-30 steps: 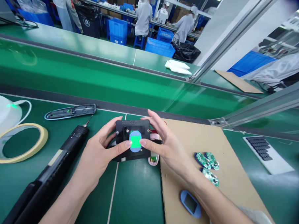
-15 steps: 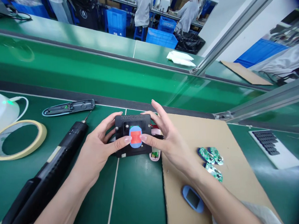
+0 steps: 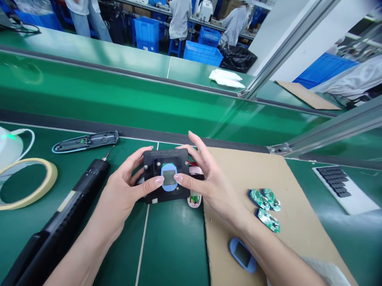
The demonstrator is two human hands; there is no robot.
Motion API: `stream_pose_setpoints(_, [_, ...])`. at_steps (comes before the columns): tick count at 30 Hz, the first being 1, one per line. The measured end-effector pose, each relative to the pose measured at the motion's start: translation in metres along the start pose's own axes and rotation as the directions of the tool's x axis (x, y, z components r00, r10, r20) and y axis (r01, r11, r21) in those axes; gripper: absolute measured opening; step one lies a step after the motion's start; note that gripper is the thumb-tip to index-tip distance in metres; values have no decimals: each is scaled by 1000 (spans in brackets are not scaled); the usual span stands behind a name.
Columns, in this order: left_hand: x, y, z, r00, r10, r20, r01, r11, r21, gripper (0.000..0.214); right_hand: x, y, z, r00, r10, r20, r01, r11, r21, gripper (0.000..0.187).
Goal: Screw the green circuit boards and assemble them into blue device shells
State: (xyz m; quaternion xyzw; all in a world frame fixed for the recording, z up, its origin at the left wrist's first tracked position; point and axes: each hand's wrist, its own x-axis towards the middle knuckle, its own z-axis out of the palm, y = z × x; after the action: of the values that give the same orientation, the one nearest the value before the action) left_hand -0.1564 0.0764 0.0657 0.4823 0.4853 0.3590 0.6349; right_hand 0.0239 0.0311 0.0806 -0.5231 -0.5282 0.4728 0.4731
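Observation:
Both hands grip a black rectangular test fixture point(image 3: 151, 191) by its sides. My left hand point(image 3: 123, 192) has its fingers behind the left edge. Its thumb presses the left side of a small blue oval display module point(image 3: 170, 187) seated in the fixture. My right hand point(image 3: 212, 184) holds the right edge, thumb on the module's right side, index finger raised. The module's screen is grey and unlit. At the fixture's right, partly covered by that hand, is a pinkish casing point(image 3: 194, 201) with green parts inside and a red wire.
An electric screwdriver point(image 3: 67, 211), a tape roll point(image 3: 50, 178) and an opened long casing point(image 3: 86, 141) lie left. On cardboard point(image 3: 224, 171) at right are several green circuit boards point(image 3: 268, 219) and a blue display unit point(image 3: 242, 254). Black pieces sit on a white board point(image 3: 361, 201).
The module's screen has gone from bright red to grey. My hands keep the same grip on the fixture; the whole view has shifted slightly.

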Motion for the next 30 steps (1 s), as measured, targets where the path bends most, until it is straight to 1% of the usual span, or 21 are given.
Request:
stream_pose_setpoints(6, [-2,1,-1,1000,-3,13,3,1000,-3,64,-1,1,2,1000,12,-25,-11,999,46,75])
stream_pose_setpoints(11, [-2,4,1,1000,-2,-2,2,1000,3,64,-1,1,2,999,9,-40,-6,997,76,74])
stream_pose_setpoints(16, [-2,2,0,1000,-17,4,17,1000,-5,63,0,-2,2,999,47,-17,-45,991,124,76])
stream_pose_setpoints(19, [-2,2,-1,1000,-4,14,4,1000,-10,63,0,-2,2,999,34,-11,-31,986,162,76])
stream_pose_setpoints(25, [-4,4,1,1000,16,10,-15,1000,-13,60,1,2,2,1000,-4,-25,8,991,137,74])
stream_pose_setpoints(30, [-3,2,1,999,41,16,-41,999,-9,59,1,3,2,1000,7,-28,-3,991,137,75])
